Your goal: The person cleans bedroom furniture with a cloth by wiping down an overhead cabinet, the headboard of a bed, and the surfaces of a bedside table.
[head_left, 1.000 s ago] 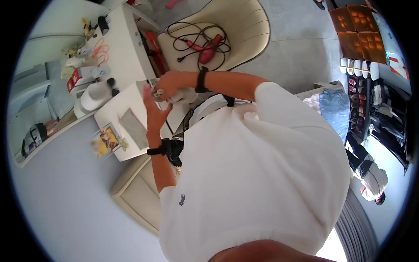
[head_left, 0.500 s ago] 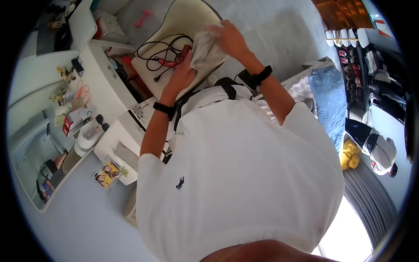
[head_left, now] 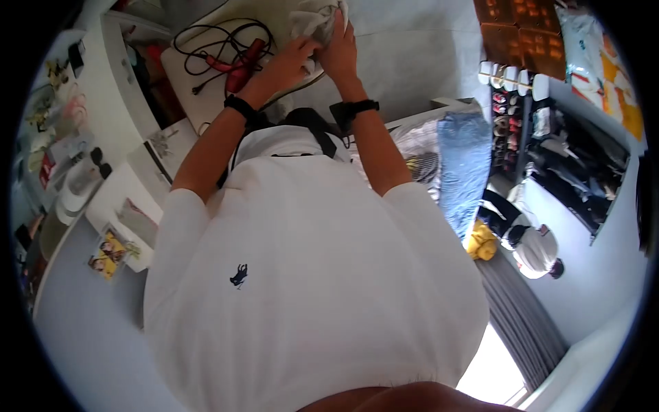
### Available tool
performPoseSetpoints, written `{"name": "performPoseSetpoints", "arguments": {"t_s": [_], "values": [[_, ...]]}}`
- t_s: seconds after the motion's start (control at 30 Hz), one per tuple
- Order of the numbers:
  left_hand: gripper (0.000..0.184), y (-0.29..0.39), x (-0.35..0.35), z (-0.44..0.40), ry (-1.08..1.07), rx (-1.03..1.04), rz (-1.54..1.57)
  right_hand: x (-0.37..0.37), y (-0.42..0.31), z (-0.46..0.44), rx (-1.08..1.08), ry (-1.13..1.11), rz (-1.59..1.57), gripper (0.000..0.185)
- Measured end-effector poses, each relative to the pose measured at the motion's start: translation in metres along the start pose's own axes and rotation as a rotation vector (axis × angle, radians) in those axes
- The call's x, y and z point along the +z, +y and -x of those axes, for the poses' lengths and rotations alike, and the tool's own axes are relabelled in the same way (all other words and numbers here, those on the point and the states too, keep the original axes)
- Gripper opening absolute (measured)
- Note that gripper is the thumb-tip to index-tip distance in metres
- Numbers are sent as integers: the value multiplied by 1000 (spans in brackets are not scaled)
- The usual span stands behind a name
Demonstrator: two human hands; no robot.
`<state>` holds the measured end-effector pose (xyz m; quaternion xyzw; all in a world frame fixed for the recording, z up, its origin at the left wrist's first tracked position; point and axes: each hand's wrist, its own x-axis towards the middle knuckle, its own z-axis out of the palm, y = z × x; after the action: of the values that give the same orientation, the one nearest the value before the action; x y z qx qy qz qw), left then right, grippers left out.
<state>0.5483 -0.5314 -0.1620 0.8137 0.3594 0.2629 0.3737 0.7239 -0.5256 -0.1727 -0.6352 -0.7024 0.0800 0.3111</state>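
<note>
A crumpled light grey cloth (head_left: 317,22) is bunched between my two hands over the cream chair seat (head_left: 189,72). My left hand (head_left: 288,67) has its fingers bent and closed on the cloth's near side. My right hand (head_left: 339,56) grips it from the right, fingers pointing up along it. Just left of my left hand, a red corded appliance (head_left: 241,69) lies on the seat, its exact kind unclear. Its black cord (head_left: 199,34) loops loosely around it.
At left stands a white dresser (head_left: 120,75) with an open compartment. A bed with blue denim cloth (head_left: 465,165) is to the right. Beyond it are a shoe rack (head_left: 504,127) and a person in a white top (head_left: 535,250). Brown boxes (head_left: 525,34) stand at upper right.
My hands have come closer together, and the cloth is gathered into a tighter bundle. My left hand has moved away from the red appliance's end. The whole view has shifted.
</note>
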Motion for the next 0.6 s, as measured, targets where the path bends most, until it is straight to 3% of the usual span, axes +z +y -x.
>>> {"name": "performPoseSetpoints", "arguments": {"t_s": [0.03,0.1,0.13,0.2,0.23,0.3,0.37,0.43,0.47,0.53,0.6], "values": [[67,0,-2,7,-68,-34,55,-1,0,8,-23,-23,19,83],[67,1,-3,19,-127,-100,204,-4,-2,20,109,-145,-8,104],[68,-3,-4,25,-218,-158,332,-6,-7,27,75,-167,12,104],[68,-28,18,36,-183,-208,400,-5,-21,37,217,-168,46,98],[70,-41,29,41,-187,-256,453,-3,-28,40,175,-183,61,98],[75,-51,34,48,-199,-273,422,-5,-36,46,440,-257,73,97],[81,-63,39,48,-227,-282,374,-4,-32,49,393,-256,132,96],[102,-70,42,53,-397,-280,379,-7,-32,48,380,-254,172,95],[102,-73,43,54,-388,-277,379,-11,-29,46,387,-295,169,92],[120,-65,36,48,-514,-207,443,-10,-17,48,389,-329,163,90],[121,-50,25,41,-585,-239,440,-6,1,49,280,-282,173,87]]}}
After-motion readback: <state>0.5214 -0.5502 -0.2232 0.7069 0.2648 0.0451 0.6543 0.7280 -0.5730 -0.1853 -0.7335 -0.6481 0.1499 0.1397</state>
